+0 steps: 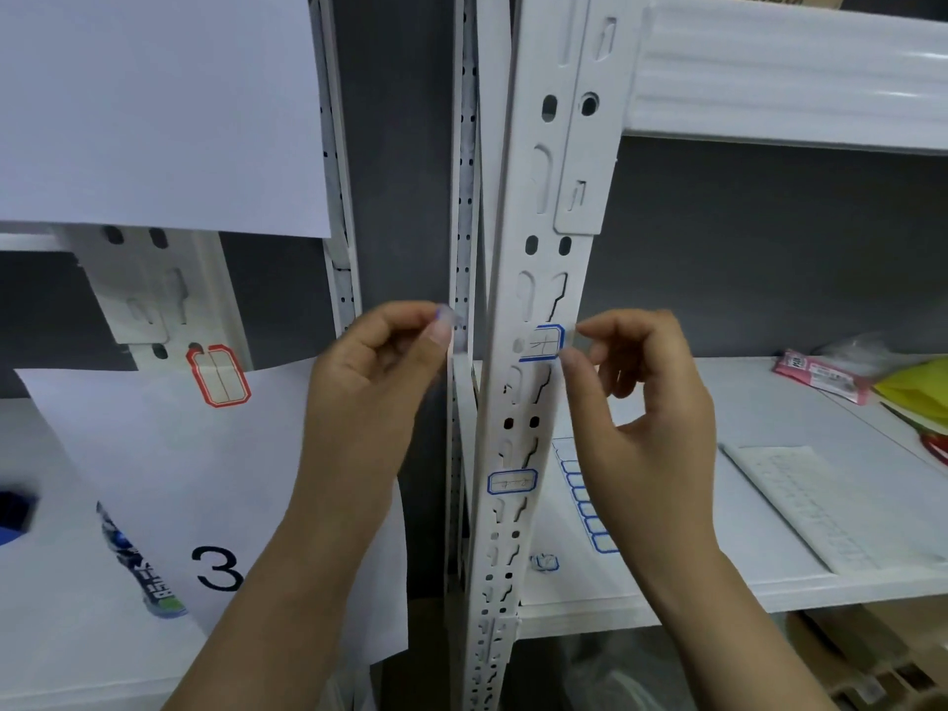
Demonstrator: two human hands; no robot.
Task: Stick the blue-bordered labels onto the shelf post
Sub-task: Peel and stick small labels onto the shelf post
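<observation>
Shelf post (pixel 545 269) | left hand (pixel 374 382) raised, grip pinching blue-edged scrap (pixel 445 316) | right hand (pixel 646 402) grip pinching blue-bordered label (pixel 541 343)

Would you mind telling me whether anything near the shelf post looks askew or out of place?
Yes: a crumpled-looking blue-bordered label lies loose on the shelf beside the shelf post, apart from the label sheet. The upper label and lower label on the post sit level.

Right hand (pixel 633 397) pinches the right edge of a blue-bordered label (pixel 539 343) on the shelf post (pixel 556 197); left hand (pixel 377 374) pinches a small blurred scrap (pixel 445 316).
</observation>
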